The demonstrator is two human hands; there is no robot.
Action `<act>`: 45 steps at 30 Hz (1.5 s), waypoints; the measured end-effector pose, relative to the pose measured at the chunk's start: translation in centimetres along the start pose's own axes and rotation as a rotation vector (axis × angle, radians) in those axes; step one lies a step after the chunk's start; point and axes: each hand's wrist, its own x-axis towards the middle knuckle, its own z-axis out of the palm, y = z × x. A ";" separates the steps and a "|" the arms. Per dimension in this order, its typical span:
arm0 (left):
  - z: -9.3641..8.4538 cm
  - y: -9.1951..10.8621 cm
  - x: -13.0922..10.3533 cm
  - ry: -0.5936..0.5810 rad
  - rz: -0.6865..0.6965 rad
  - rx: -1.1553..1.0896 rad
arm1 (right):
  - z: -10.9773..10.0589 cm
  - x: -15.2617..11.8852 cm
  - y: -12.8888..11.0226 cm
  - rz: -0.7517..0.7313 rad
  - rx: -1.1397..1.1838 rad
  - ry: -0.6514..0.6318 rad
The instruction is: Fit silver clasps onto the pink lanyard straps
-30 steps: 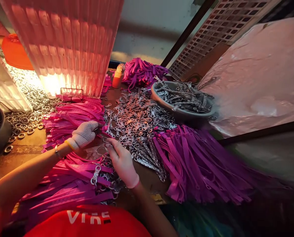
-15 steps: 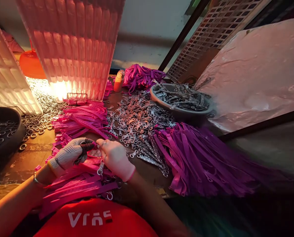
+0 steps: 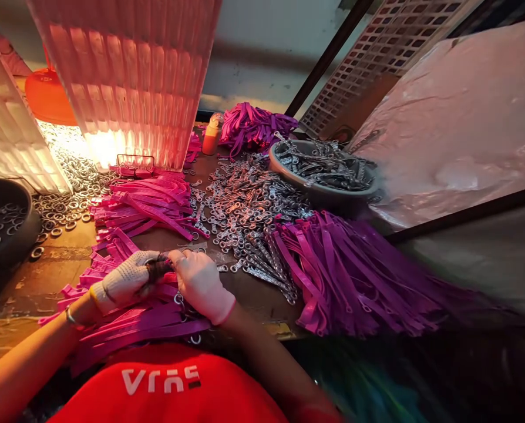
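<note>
Left hand (image 3: pixel 128 279) retracted; basin (image 3: pixel 328 192) holds chains (image 3: pixel 326 166), apparently.

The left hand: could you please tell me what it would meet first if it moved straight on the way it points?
Probably the right hand, just ahead of the left hand; whether they touch is unclear.

Brought close together, fingertips bent inward: left hand (image 3: pixel 128 277) and right hand (image 3: pixel 203 285), anything gripped between hidden by the fingers. Directly beneath, magenta straps (image 3: pixel 143 326), flat, narrow and long, loosely overlapped in a heap and lying roughly sideways. Near the right end of that heap, silvery metal rings (image 3: pixel 199 339), attachment impossible to tell. Just beyond, brighter pink straps (image 3: pixel 152 200), piled in layers, some crossing at a slant.
</note>
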 end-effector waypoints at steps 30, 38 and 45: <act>-1.1 -2.6 1.0 -0.087 -0.078 -0.179 | -1.4 1.4 0.7 -0.128 0.050 -0.372; -2.6 -3.3 0.8 0.044 -0.370 -0.673 | 0.1 2.3 10.5 0.197 -0.020 -0.242; -0.1 -0.8 0.9 -0.133 -0.471 -1.102 | 4.4 3.0 15.7 0.271 -0.110 -0.250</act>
